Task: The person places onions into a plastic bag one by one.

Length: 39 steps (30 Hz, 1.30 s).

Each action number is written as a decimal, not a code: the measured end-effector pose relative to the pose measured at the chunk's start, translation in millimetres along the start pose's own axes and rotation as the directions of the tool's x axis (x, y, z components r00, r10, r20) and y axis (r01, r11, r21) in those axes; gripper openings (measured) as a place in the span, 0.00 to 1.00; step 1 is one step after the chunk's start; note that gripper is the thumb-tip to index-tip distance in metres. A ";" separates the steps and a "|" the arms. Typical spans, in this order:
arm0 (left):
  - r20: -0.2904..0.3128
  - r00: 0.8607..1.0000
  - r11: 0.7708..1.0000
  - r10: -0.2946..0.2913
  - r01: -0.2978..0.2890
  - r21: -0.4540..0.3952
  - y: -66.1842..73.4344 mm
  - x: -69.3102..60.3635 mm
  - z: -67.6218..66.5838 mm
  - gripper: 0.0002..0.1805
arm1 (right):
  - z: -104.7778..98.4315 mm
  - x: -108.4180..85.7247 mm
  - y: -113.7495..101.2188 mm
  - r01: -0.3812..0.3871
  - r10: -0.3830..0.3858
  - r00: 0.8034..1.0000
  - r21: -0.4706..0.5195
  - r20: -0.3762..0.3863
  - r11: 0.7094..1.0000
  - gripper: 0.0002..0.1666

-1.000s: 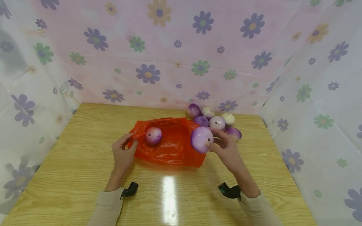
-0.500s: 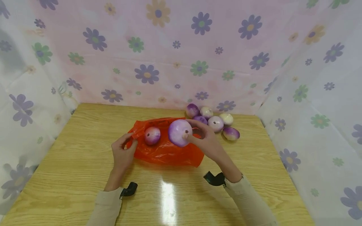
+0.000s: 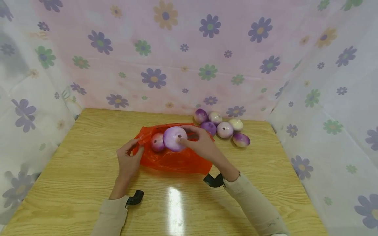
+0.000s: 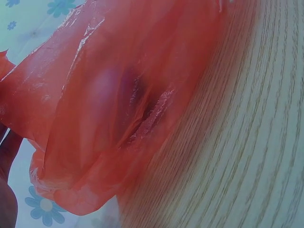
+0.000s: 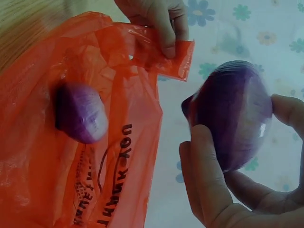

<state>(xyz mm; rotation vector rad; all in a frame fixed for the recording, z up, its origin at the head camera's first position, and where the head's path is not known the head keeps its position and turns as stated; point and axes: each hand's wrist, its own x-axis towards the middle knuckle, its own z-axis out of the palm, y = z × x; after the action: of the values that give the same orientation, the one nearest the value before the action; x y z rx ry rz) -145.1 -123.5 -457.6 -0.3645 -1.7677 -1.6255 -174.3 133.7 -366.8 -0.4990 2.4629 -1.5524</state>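
A red plastic bag [image 3: 183, 162] lies with its mouth spread on the table, and dark print shows on it in the right wrist view. My left hand [image 3: 129, 159] pinches the bag's left edge between thumb and fingers. Inside the bag rests one purple-and-white onion [image 3: 157, 143], seen also as an onion [image 5: 84, 113] in the right wrist view. Above the bag's opening my right hand [image 3: 200, 144] grips a second onion [image 3: 174, 139] by its sides. In the left wrist view the bag [image 4: 118, 109] fills much of the picture, with a blurred shape behind its film.
Several more onions [image 3: 225, 129] sit grouped behind and right of the bag on the wooden table [image 3: 97, 137]. A flower-print curtain [image 3: 183, 59] hangs along the back and sides. Black wrist mounts [image 3: 213, 181] stick out from the sleeves.
My right hand has carried its onion leftward, from the bag's right edge to over its opening, near the onion inside. My left hand has kept its hold on the bag.
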 end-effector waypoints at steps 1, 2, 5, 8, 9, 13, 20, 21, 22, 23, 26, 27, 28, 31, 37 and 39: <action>0.000 1.000 1.000 0.002 -0.002 -0.004 -0.2 0.0 0.4 0.12 | 1.0 1.3 -0.1 -0.015 0.015 1.000 -0.017 0.004 1.000 0.30; 0.001 1.000 1.000 0.004 -0.004 -0.007 -0.3 0.1 0.7 0.12 | 2.1 2.9 -0.3 -0.022 0.023 1.000 -0.034 0.008 0.999 0.30; 0.002 1.000 1.000 0.008 -0.008 -0.013 0.1 0.1 1.5 0.12 | 4.2 9.3 -1.8 -0.013 0.015 1.000 -0.081 0.025 0.997 0.32; 0.002 1.000 1.000 0.005 -0.005 -0.014 0.4 -0.1 1.7 0.12 | 5.6 18.0 -4.4 0.008 -0.003 0.999 -0.129 0.045 0.992 0.32; 0.001 1.000 1.000 0.004 -0.004 -0.013 0.4 -0.2 1.6 0.12 | 6.1 21.1 -5.3 0.009 -0.001 0.998 -0.142 0.055 0.990 0.32; -0.002 1.000 1.000 0.002 -0.002 -0.011 -0.4 -0.8 1.8 0.12 | 9.4 34.0 -6.3 0.005 0.014 0.995 -0.180 0.103 0.984 0.32; -0.004 1.000 1.000 0.004 -0.004 -0.025 -5.5 -2.5 3.2 0.13 | 17.6 49.9 5.4 -0.021 0.049 0.989 -0.192 0.139 0.981 0.32; -0.004 1.000 1.000 0.001 -0.001 -0.025 -7.4 -3.0 3.2 0.13 | 18.5 51.2 7.2 -0.028 0.056 0.988 -0.194 0.141 0.981 0.32; -0.003 1.000 1.000 -0.004 0.004 -0.023 -10.1 -3.6 3.2 0.13 | 19.0 52.4 9.2 -0.034 0.064 0.988 -0.198 0.144 0.980 0.32; -0.002 1.000 1.000 -0.013 0.012 -0.022 -13.2 -4.4 3.0 0.14 | 19.5 53.4 11.2 -0.038 0.070 0.986 -0.207 0.149 0.978 0.32; -0.001 1.000 1.000 -0.029 0.029 -0.003 -23.4 -6.5 2.4 0.15 | 20.1 55.7 17.6 -0.061 0.100 0.982 -0.232 0.158 0.971 0.33; 0.000 0.999 0.999 -0.034 0.034 0.003 -26.5 -7.2 2.1 0.15 | 20.2 56.5 20.0 -0.070 0.110 0.981 -0.236 0.161 0.969 0.34; 0.002 0.999 0.999 -0.037 0.037 0.009 -29.0 -7.7 1.9 0.15 | 20.2 57.4 22.6 -0.079 0.120 0.979 -0.240 0.164 0.968 0.34; 0.006 1.000 0.999 -0.029 0.029 0.018 -30.2 -8.1 2.1 0.15 | 20.3 59.9 30.4 -0.100 0.143 0.974 -0.233 0.177 0.967 0.36; 0.004 1.000 1.000 -0.025 0.025 0.001 -12.6 -4.9 3.7 0.14 | 18.3 63.3 40.3 -0.108 0.149 0.968 -0.203 0.201 0.973 0.38; 0.002 1.000 1.000 -0.018 0.018 -0.003 -10.6 -4.4 3.8 0.14 | 17.1 62.9 41.0 -0.119 0.156 0.966 -0.180 0.205 0.976 0.37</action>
<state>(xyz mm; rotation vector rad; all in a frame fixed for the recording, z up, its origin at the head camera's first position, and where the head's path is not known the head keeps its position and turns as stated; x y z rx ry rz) -149.8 -120.6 -468.4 -0.3530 -1.7749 -1.6408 -234.2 111.8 -409.9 -0.4836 2.4107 -1.1774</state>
